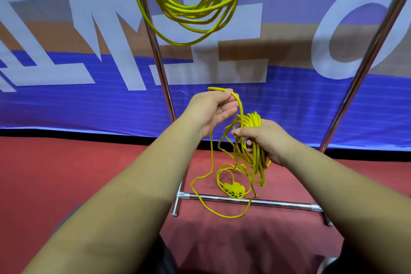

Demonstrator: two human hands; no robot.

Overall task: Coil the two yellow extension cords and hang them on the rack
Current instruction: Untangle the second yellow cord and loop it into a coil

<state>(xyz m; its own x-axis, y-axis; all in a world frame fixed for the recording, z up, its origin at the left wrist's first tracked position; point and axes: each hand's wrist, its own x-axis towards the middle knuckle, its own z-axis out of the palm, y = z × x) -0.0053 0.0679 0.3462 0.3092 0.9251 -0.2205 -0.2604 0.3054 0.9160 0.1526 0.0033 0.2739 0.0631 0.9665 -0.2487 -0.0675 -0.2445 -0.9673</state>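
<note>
Gripping loops of second cord [253, 140] in curled right hand [269, 140], so coil holds together; pinching free strand [240, 104] in left hand [211, 109] above, likely for next loop. First cord [189, 4] hung on rack [159, 62]; tail [222, 214] trailing on floor [89, 184].

A coiled cord [189, 10] hangs high on the rack [159, 60]; the second cord [253, 120] trails below, apparently crossing the base bar [278, 203]; banner [66, 100] behind.

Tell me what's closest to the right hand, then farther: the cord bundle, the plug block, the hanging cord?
1. Cord bundle: gripped in the right hand.
2. Plug block: below it, on the floor.
3. Hanging cord: highest, up on the rack, toward the left.
</note>
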